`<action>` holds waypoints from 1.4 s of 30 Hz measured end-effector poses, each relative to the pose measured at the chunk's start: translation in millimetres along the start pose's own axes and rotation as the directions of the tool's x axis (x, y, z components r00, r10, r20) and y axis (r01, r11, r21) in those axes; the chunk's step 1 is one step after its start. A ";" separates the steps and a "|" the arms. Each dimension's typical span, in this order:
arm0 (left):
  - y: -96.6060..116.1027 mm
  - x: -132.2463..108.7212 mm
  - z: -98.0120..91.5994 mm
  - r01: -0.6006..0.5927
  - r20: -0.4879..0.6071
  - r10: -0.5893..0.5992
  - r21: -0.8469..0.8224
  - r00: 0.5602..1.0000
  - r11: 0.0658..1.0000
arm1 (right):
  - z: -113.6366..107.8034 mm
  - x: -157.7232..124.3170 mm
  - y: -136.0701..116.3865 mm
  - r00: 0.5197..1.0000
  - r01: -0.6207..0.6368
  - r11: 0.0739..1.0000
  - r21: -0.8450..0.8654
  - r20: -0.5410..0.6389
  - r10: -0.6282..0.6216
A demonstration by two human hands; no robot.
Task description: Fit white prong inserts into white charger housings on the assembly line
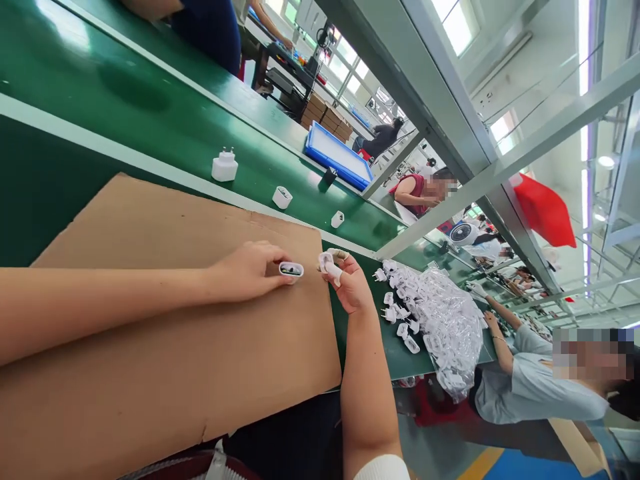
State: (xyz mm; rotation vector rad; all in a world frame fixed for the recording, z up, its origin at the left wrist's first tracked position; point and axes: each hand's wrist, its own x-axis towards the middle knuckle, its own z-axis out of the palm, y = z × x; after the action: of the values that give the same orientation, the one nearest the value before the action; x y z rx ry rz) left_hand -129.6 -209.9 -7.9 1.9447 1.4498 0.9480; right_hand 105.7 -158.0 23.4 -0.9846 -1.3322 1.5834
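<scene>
My left hand (250, 270) lies on a brown cardboard sheet (150, 347) with its fingers closed on a white charger shell (291, 269), whose open end faces the camera. Just to its right, my right hand (347, 283) is held over the cardboard's edge and pinches a small white plug part (327, 261) in its fingertips. The two parts are a few centimetres apart and do not touch.
On the green conveyor belt (125, 87) stand a white charger with two pins (225, 165), two white shells (282, 197) (337, 219) and a blue tray (337, 157). A pile of white plug parts (425, 310) lies on clear plastic at the right. Co-workers sit nearby, one reaching toward the pile.
</scene>
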 end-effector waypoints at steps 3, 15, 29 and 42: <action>-10.0 -1.8 13.7 -0.035 0.018 0.035 0.003 0.999 0.999 | 7.8 3.8 8.5 0.999 0.033 0.997 -0.063 -0.036 -0.035; -18.2 -1.5 14.9 -0.101 0.012 0.102 -0.069 0.995 0.992 | 34.9 -7.0 15.5 0.946 0.233 0.856 -0.462 -0.095 -0.309; -18.9 0.2 12.7 -0.077 0.045 0.081 -0.089 0.996 0.993 | 41.8 -20.8 3.9 0.914 0.325 0.420 -0.847 0.167 -0.371; -18.1 1.0 13.9 -0.070 0.023 0.072 -0.090 0.997 0.993 | 49.3 -17.0 3.2 0.883 0.427 0.196 -0.883 0.361 -0.298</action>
State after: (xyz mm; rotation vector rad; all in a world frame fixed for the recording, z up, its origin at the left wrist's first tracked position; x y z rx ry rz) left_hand -129.1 -203.8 -29.9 1.9477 1.3087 0.9975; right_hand 65.5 -191.2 27.7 -1.0745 -2.4898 0.2732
